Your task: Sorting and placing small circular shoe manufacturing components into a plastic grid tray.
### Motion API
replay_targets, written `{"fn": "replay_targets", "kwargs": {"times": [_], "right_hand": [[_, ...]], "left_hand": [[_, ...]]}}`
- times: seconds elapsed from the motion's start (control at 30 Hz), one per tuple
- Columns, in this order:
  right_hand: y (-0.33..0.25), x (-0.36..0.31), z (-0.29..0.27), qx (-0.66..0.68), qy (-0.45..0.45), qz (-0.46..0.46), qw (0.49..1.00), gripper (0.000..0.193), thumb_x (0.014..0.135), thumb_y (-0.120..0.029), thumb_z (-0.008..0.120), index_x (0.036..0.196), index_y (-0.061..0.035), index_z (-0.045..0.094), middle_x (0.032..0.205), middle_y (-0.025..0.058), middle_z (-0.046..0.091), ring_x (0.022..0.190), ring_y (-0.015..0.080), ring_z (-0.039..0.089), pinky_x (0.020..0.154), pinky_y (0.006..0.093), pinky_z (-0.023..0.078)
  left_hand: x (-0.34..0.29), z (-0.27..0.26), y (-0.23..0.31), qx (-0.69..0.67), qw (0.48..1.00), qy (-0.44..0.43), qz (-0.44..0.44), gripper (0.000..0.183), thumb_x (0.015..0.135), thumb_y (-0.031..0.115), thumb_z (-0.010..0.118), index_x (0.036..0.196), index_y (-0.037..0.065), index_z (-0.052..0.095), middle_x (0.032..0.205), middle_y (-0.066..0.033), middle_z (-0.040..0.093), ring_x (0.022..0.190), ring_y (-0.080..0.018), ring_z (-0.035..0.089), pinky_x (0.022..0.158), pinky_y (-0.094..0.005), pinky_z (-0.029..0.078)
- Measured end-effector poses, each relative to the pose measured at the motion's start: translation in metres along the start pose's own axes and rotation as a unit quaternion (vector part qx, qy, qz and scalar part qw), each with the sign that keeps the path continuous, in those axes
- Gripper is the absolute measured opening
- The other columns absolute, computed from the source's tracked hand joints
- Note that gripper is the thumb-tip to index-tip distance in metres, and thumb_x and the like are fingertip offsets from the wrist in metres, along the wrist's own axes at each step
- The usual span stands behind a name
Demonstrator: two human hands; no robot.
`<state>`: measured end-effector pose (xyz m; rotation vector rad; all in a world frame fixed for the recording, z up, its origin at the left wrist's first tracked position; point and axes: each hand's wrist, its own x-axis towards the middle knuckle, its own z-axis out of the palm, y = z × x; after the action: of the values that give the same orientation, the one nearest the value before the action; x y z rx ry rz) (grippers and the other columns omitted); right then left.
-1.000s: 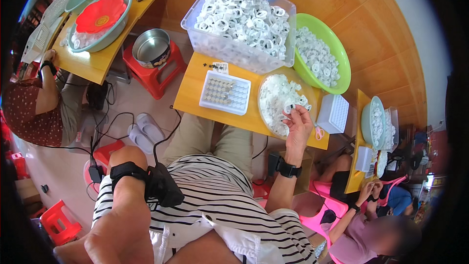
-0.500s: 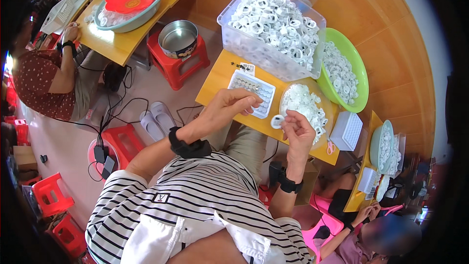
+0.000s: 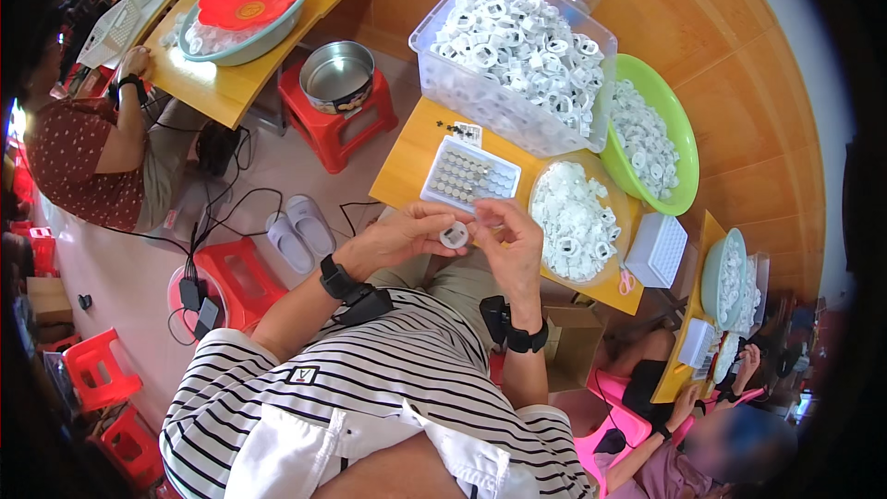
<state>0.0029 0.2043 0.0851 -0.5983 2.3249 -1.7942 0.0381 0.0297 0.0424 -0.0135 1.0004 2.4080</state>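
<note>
left hand point(image 3: 404, 234): fingers pinch white ring point(image 3: 454, 236) | right hand point(image 3: 506, 238): fingers grip same ring's other side | ring: held over lap, just before yellow table point(image 3: 413, 150) edge, near grey tray point(image 3: 469, 176)

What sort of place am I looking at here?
Probably a small hand-assembly workshop: low yellow tables, a clear bin and green basin heaped with small white ring parts, and other workers seated at similar tables.
</note>
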Motion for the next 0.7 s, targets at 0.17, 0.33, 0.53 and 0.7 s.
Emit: {"fn": "replay_targets", "kwargs": {"times": [0.17, 0.33, 0.53, 0.7], "right_hand": [[0.034, 0.013, -0.017, -0.156, 0.127, -0.007, 0.979, 0.017, 0.071, 0.001, 0.065, 0.088, -0.0018, 0.064, 0.071, 0.0065, 0.057, 0.062, 0.0153, 0.057, 0.054, 0.0256, 0.044], [0.04, 0.015, 0.001, -0.207, 0.1, 0.02, 0.973, 0.011, 0.073, -0.008, 0.066, 0.084, -0.0052, 0.064, 0.072, 0.0083, 0.056, 0.061, 0.0215, 0.057, 0.057, 0.0303, 0.045], [0.043, 0.021, 0.014, -0.295, 0.101, 0.005, 0.95, 0.008, 0.073, -0.009, 0.065, 0.08, -0.0062, 0.064, 0.073, 0.0078, 0.054, 0.071, 0.0259, 0.056, 0.062, 0.0357, 0.043], [0.045, 0.021, 0.016, -0.291, 0.105, 0.001, 0.951, 0.006, 0.072, -0.007, 0.063, 0.076, -0.0048, 0.06, 0.075, 0.0086, 0.054, 0.076, 0.028, 0.055, 0.066, 0.037, 0.043]], "left_hand": [[-0.01, -0.017, 0.005, -0.068, 0.991, 0.106, 0.049, 0.036, 0.091, 0.026, 0.049, 0.115, -0.001, 0.053, 0.099, -0.009, 0.062, 0.084, -0.0156, 0.063, 0.074, -0.0222, 0.053], [-0.006, -0.021, 0.01, -0.054, 0.991, 0.096, 0.07, 0.035, 0.092, 0.028, 0.048, 0.113, 0.001, 0.055, 0.098, -0.0062, 0.062, 0.079, -0.0086, 0.06, 0.068, -0.0195, 0.051], [0.004, -0.013, 0.008, -0.069, 0.99, 0.099, 0.072, 0.034, 0.092, 0.028, 0.048, 0.111, 0.001, 0.056, 0.099, -0.0051, 0.062, 0.075, -0.0059, 0.058, 0.067, -0.0182, 0.049], [0.009, -0.011, 0.007, -0.093, 0.99, 0.078, 0.075, 0.032, 0.091, 0.026, 0.051, 0.111, 0.001, 0.056, 0.098, -0.0037, 0.062, 0.08, -0.0071, 0.059, 0.072, -0.0199, 0.051]]}}
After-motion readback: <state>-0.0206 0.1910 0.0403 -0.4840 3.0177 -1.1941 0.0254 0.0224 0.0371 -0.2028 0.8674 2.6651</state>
